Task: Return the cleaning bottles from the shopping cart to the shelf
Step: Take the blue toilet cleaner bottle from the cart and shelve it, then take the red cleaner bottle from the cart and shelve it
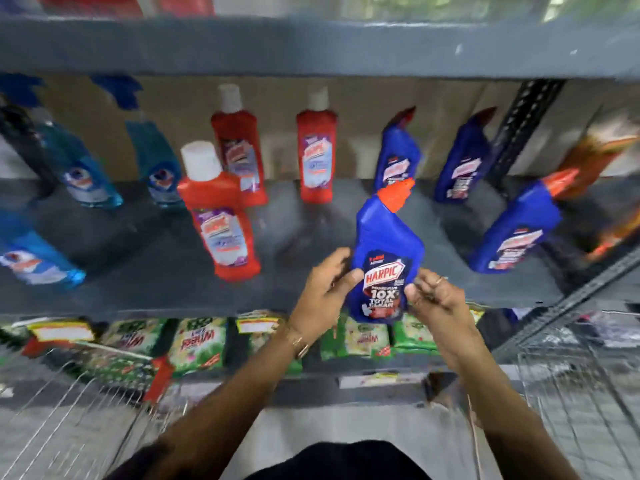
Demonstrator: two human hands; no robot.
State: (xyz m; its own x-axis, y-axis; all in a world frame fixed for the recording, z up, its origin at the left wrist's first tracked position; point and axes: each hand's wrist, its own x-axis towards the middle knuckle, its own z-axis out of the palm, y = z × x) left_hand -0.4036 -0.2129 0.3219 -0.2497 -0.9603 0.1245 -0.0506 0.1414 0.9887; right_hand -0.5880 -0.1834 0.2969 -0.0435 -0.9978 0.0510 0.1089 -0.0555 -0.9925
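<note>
Both hands, left hand (325, 292) and right hand (434, 299), clasp the blue Harpic bottle (384, 258).

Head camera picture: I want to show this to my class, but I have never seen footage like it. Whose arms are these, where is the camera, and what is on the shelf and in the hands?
The camera sits on a person's head, looking forward and down, so the two bare arms are the wearer's own. There is no machine here. The left hand and right hand together hold a blue Harpic bottle with an orange cap at the front edge of a grey shelf. On that shelf stand red bottles, more blue bottles and light blue bottles. Green packets lie on the shelf below. The wire at the bottom looks like a shopping cart.
</note>
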